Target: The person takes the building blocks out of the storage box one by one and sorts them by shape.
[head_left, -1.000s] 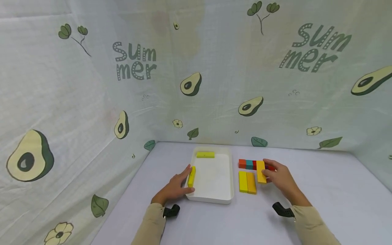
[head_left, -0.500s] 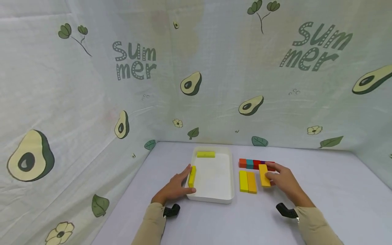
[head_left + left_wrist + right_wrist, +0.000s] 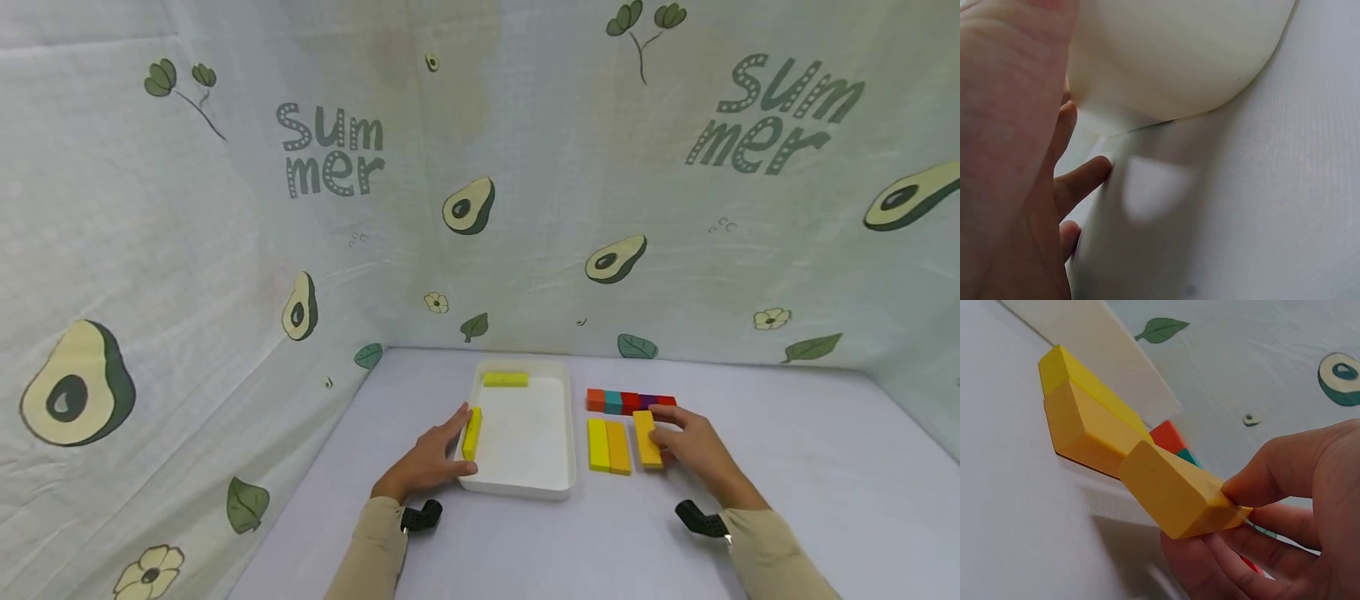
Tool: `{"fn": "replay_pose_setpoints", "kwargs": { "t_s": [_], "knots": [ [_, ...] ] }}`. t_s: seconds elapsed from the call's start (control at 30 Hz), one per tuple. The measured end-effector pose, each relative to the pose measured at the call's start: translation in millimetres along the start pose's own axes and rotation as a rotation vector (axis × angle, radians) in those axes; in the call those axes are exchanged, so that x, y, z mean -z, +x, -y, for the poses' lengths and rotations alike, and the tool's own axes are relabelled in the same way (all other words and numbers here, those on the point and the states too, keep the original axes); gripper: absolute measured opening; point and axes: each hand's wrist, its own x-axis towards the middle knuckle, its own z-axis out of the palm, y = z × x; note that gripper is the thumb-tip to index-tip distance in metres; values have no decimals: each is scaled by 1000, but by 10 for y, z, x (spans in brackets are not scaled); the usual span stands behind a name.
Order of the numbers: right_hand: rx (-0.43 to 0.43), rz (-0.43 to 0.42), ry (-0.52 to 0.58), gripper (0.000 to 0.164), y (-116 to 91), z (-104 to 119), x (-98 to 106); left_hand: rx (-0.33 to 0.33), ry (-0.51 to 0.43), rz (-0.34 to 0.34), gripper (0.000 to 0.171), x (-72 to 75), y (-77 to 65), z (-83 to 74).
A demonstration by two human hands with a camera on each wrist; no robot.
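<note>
My right hand (image 3: 692,442) pinches an orange-yellow wooden block (image 3: 648,439) between thumb and fingers. In the right wrist view that block (image 3: 1172,490) is tilted, with a shadow on the table below it. Just left of it, a yellow block (image 3: 597,445) and an orange block (image 3: 618,448) lie side by side. My left hand (image 3: 427,457) rests against the left side of the white tray (image 3: 558,492), fingers and thumb spread along its edge. Inside the tray, one yellow block (image 3: 471,433) lies along the left wall and another yellow block (image 3: 506,379) along the far wall.
Behind the held block runs a row of red, teal and purple blocks (image 3: 613,402), its right end partly covered by my right fingers. A white printed cloth (image 3: 525,275) hangs at the back of the table. Both wrists carry black camera mounts.
My right hand has shifted slightly right and toward me with the orange-yellow block, lowering it beside the pair. The left hand and the tray look unmoved.
</note>
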Motion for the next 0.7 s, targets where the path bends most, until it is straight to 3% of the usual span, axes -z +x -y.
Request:
{"fn": "replay_pose_setpoints", "kwargs": {
  "t_s": [0.7],
  "knots": [
    [-3, 25, -16, 60, 47, -58, -97, 7, 13, 4, 101, 12, 0, -6]
  ]
}}
